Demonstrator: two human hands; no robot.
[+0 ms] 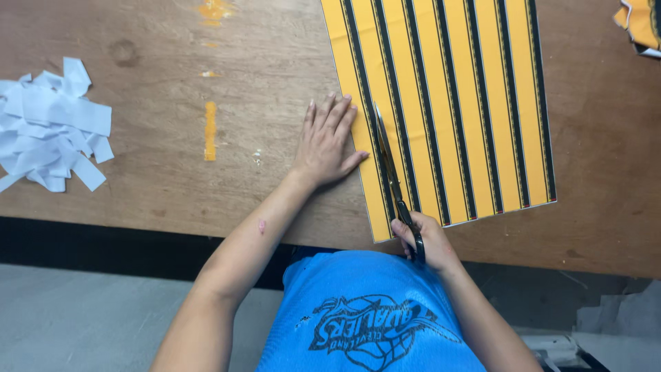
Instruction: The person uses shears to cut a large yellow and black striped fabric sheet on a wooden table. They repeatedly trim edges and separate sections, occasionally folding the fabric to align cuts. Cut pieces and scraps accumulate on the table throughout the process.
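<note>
A large sheet of paper [475, 103] with yellow and black lengthwise stripes lies on a brown wooden table [172, 186]. My left hand [327, 141] rests flat, fingers spread, on the sheet's left edge and the table beside it. My right hand [421, 238] grips the black handles of a pair of scissors [389, 165] at the sheet's near edge. The blades run up along a black stripe near the left side of the sheet, their tip level with my left fingers.
A pile of white paper strips [51, 127] lies at the table's left. A scrap of yellow striped paper [642, 24] sits at the far right corner. Orange paint marks [210, 131] spot the tabletop. The table's near edge runs just below the sheet.
</note>
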